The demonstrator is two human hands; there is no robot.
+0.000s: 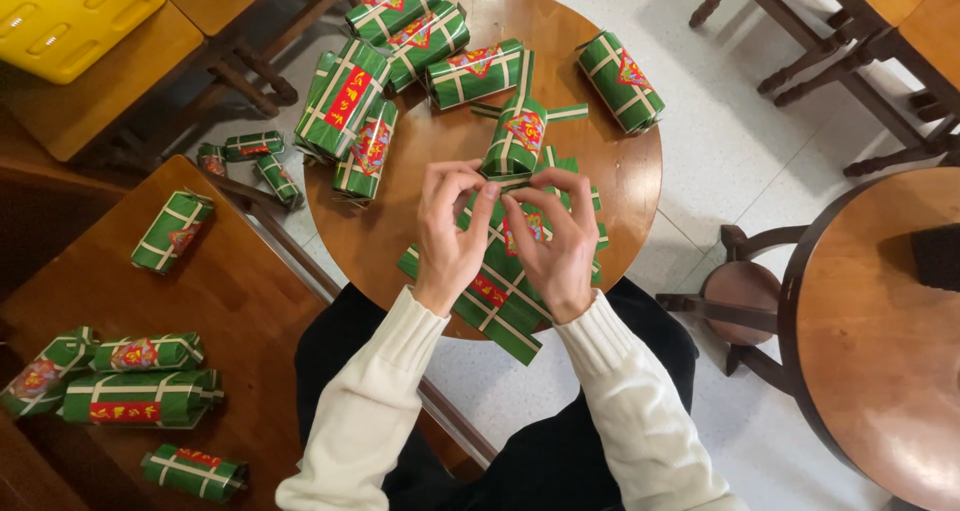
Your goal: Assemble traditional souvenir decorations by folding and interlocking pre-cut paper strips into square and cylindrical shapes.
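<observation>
Two hands meet over a round wooden table (pixel 640 186): the left hand (pixel 447 233) and right hand (pixel 556 243), in cream sleeves, pinch a pale strip on a green wrapped bundle (pixel 498 296) lying at the table's near edge. More green parcels (pixel 352 96) crowd the far side, one standing parcel (pixel 516 136) just beyond the fingertips. Others lie on a table at left (pixel 215 281).

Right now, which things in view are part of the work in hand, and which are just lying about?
In hand:
left hand and right hand, fingertips pinching the upright green packet
flat green wrappers under the hands
round table

Lying about:
finished packets at the table's far side
packets on the side table
yellow tray
stool
</observation>
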